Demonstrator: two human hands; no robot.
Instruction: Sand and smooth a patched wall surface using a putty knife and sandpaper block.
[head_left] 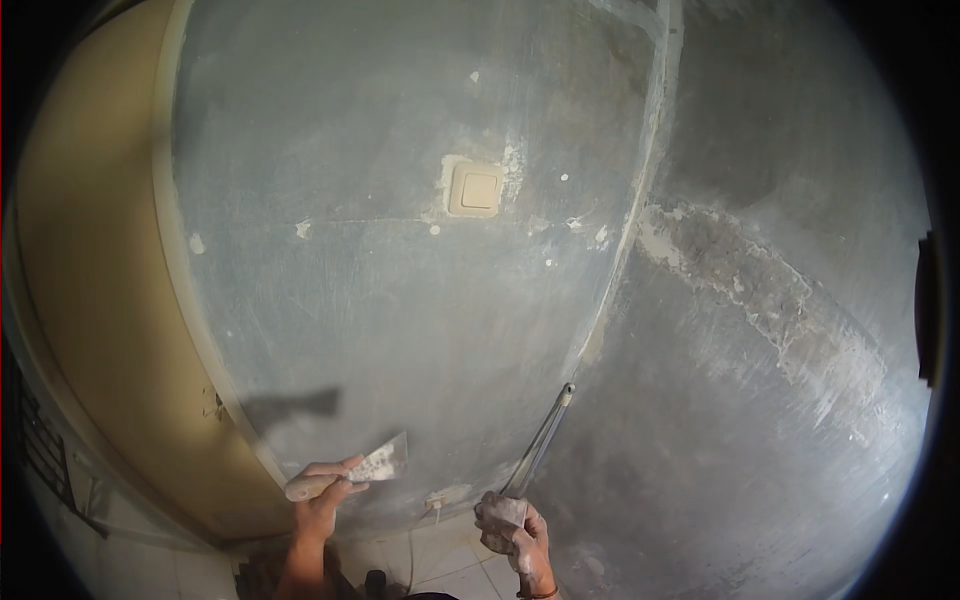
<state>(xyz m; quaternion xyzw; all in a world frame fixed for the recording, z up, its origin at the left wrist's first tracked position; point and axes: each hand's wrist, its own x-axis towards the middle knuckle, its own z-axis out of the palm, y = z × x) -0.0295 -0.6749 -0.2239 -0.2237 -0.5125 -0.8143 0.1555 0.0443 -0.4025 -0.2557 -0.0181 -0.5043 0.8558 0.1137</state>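
Grey wall [390,300] bearing a cream switch [476,190], upper centre. Lower left of centre: white-spattered scraper [380,463], clamped in the left hand [317,502]. Lower centre: dusty piece [503,511], kind unclear, held in the right hand [532,548]. Hands well apart.

Head cam here, L of pair, wide fisheye!
Looking fwd & down over L hand [320,505] & R hand [533,550], grey wall [350,330] nr.

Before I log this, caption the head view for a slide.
Left hand gripping a putty knife, right hand holding a dusty object, facing a white-spotted grey wall.
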